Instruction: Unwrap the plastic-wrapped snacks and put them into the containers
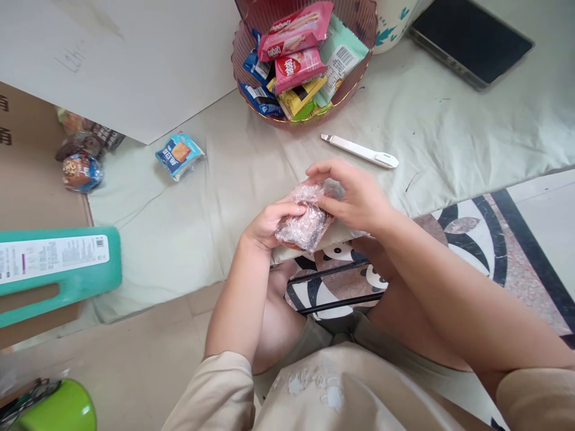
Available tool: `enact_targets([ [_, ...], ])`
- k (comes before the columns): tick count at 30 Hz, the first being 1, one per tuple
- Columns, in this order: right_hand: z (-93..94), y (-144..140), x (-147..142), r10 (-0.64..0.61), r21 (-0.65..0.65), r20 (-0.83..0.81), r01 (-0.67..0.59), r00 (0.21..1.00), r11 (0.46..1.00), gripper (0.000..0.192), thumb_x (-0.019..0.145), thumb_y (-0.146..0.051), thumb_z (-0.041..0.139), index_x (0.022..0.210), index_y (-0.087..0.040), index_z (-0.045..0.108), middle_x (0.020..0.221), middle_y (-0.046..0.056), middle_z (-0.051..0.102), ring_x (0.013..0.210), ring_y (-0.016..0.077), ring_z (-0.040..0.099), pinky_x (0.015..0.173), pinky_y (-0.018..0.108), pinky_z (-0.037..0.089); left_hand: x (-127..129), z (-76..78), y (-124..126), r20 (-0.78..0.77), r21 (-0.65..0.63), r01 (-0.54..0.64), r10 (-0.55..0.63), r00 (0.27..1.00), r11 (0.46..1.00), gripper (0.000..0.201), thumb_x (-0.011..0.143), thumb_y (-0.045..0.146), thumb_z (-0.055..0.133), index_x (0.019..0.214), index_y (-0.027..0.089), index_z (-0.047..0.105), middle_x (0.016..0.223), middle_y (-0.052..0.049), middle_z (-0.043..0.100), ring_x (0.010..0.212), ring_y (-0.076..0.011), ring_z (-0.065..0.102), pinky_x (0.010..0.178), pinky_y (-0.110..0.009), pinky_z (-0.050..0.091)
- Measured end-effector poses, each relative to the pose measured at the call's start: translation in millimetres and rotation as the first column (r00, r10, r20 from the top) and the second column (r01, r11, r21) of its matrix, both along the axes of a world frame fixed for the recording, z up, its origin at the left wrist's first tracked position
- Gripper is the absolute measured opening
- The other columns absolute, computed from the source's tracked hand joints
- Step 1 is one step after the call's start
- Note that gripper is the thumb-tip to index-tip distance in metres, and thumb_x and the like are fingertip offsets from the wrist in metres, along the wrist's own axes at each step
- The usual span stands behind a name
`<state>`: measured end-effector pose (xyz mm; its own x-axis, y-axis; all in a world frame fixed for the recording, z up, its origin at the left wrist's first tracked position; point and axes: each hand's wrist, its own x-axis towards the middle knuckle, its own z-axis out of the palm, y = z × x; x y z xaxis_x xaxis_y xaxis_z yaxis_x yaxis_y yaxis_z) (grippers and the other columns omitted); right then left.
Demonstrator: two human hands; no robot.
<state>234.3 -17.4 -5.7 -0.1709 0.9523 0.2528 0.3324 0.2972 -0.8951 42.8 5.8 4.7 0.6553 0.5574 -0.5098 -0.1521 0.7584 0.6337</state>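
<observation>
Head view: both hands are on a crinkled clear-wrapped snack point(305, 224) above the lap. The left hand point(266, 226) cups it, fingers curled tight; the right hand point(354, 194) pinches the wrapper's top. Behind lie a white pen-like tool point(359, 151) and a snack basket point(242, 57).

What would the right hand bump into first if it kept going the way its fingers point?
The right hand points left, so it would probably meet the crinkly plastic-wrapped snack it already touches, then the left hand gripping it from the other side.
</observation>
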Motion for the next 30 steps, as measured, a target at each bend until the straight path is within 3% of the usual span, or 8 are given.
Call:
enact_targets([
  [8, 0.1, 0, -7, -0.091, 0.191, -0.008, 0.091, 0.996, 0.977, 0.015, 0.094, -0.025, 0.063, 0.093, -0.028, 0.078, 0.099, 0.002, 0.079, 0.097, 0.0222, 0.070, 0.099, 0.047, 0.051, -4, 2.9, -3, -0.014, 0.025, -0.047, 0.047, 0.999, 0.999, 0.055, 0.068, 0.026, 0.080, 0.122, 0.021, 0.069, 0.093, -0.004, 0.075, 0.090, -0.0245, 0.074, 0.087, -0.037, 0.058],
  [11, 0.4, 0, -7, -0.158, 0.147, -0.057, 0.165, 0.986, 0.975, 0.012, 0.095, -0.032, 0.064, 0.093, -0.027, 0.075, 0.104, 0.004, 0.075, 0.100, 0.0227, 0.068, 0.095, 0.045, 0.054, -6, 2.4, -2, -0.006, 0.052, -0.099, 0.099, 0.995, 0.994, 0.060, 0.069, 0.025, 0.080, 0.127, 0.025, 0.067, 0.111, -0.005, 0.076, 0.104, -0.0274, 0.074, 0.097, -0.041, 0.057],
  [14, -0.3, -1, -7, -0.227, 0.056, -0.149, 0.237, 0.963, 0.970, 0.017, 0.096, -0.040, 0.062, 0.097, -0.026, 0.072, 0.104, 0.006, 0.072, 0.092, 0.0209, 0.067, 0.079, 0.039, 0.057, -8, 0.4, 0, -0.025, 0.124, -0.146, 0.150, 0.988, 0.982, 0.062, 0.072, 0.028, 0.082, 0.131, 0.030, 0.064, 0.123, -0.004, 0.074, 0.113, -0.0287, 0.074, 0.102, -0.044, 0.056],
  [16, -0.5, -1, -6, -0.281, 0.017, -0.185, 0.289, 0.942, 0.957, 0.018, 0.097, -0.041, 0.062, 0.098, -0.026, 0.070, 0.103, 0.006, 0.070, 0.087, 0.0197, 0.066, 0.073, 0.037, 0.057, -7, -0.7, 1, -0.056, 0.172, -0.165, 0.177, 0.983, 0.971, 0.063, 0.075, 0.032, 0.082, 0.135, 0.032, 0.061, 0.124, -0.003, 0.074, 0.112, -0.0285, 0.074, 0.101, -0.046, 0.057],
  [19, 0.9, -2, -8, -0.331, 0.048, -0.151, 0.341, 0.932, 0.939, 0.011, 0.094, -0.033, 0.064, 0.096, -0.025, 0.072, 0.098, 0.005, 0.066, 0.089, 0.0203, 0.065, 0.080, 0.039, 0.057, -1, -2.6, -1, -0.099, 0.239, -0.225, 0.254, 0.962, 0.945, 0.057, 0.079, 0.038, 0.082, 0.132, 0.033, 0.062, 0.117, -0.003, 0.075, 0.105, -0.0268, 0.076, 0.093, -0.042, 0.059],
  [24, 1.1, -2, -13, -0.244, 0.146, -0.046, 0.248, 0.969, 0.958, 0.017, 0.088, -0.017, 0.060, 0.092, -0.024, 0.075, 0.098, 0.006, 0.065, 0.089, 0.0204, 0.064, 0.086, 0.042, 0.057, 16, -7.8, -7, -0.143, 0.337, -0.345, 0.410, 0.901, 0.876, 0.057, 0.083, 0.041, 0.080, 0.135, 0.036, 0.056, 0.101, 0.000, 0.074, 0.087, -0.0220, 0.075, 0.076, -0.034, 0.060],
  [27, -4.3, -2, -14, -0.197, 0.189, 0.001, 0.193, 0.980, 0.963, 0.025, 0.086, -0.017, 0.056, 0.100, -0.024, 0.075, 0.108, 0.009, 0.065, 0.102, 0.0241, 0.065, 0.093, 0.045, 0.056, 20, -8.2, -10, -0.108, 0.380, -0.385, 0.453, 0.885, 0.841, 0.061, 0.085, 0.048, 0.075, 0.140, 0.039, 0.051, 0.113, -0.002, 0.073, 0.104, -0.0247, 0.075, 0.084, -0.036, 0.060],
  [30, -10.8, -3, -14, -0.149, 0.180, 0.044, 0.139, 0.988, 0.974, 0.038, 0.081, -0.020, 0.057, 0.116, -0.024, 0.072, 0.122, 0.012, 0.063, 0.115, 0.0282, 0.062, 0.101, 0.050, 0.054, 14, -5.2, -11, -0.045, 0.438, -0.275, 0.327, 0.944, 0.856, 0.076, 0.075, 0.060, 0.081, 0.142, 0.037, 0.052, 0.133, -0.005, 0.068, 0.126, -0.0319, 0.067, 0.099, -0.044, 0.059],
])
